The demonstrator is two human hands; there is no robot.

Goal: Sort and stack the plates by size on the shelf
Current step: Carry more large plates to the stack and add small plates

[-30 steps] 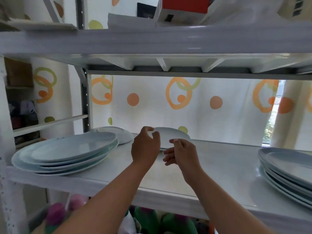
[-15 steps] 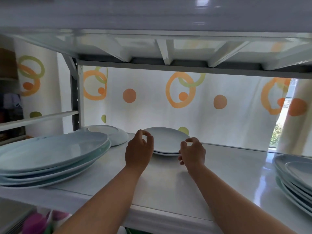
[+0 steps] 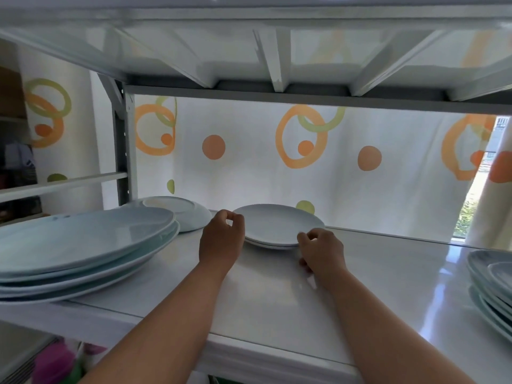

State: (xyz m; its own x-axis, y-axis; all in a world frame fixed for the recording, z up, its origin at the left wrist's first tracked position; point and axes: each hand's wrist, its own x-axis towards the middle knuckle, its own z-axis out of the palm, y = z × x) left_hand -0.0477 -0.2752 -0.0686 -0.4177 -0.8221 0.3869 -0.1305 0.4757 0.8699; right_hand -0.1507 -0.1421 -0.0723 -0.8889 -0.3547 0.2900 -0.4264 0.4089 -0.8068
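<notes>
Both hands close in on a short stack of 2 small plates (image 3: 278,227) at the back middle of the white shelf (image 3: 277,295). The left hand (image 3: 221,239) sits at the stack's left rim with thumb and forefinger curled together in a loose pinch; whether they actually grip the rim cannot be told from this angle. The right hand (image 3: 321,252) sits at the near right rim, fingers curled, knuckles close to the shelf surface, and contact with the plates is likewise unclear.

The stack lies directly between the 2 hands and just beyond them, so neither hand is clearly the nearer. The plates are round, with no long axis to line up, and they rest flat.

Left of the left hand, an upturned bowl-like dish (image 3: 180,213) sits just beside the grip, partly behind a stack of large pale blue plates (image 3: 80,245) near the shelf's front left edge. That stack looks to hold about 4 plates, unevenly aligned. Well to the right of the right hand, another stack of blue plates (image 3: 490,286) runs out of view at the shelf's right end.

The step in hand appears to be seating or squaring the small stack, with the upturned dish not yet sorted into any pile.
</notes>
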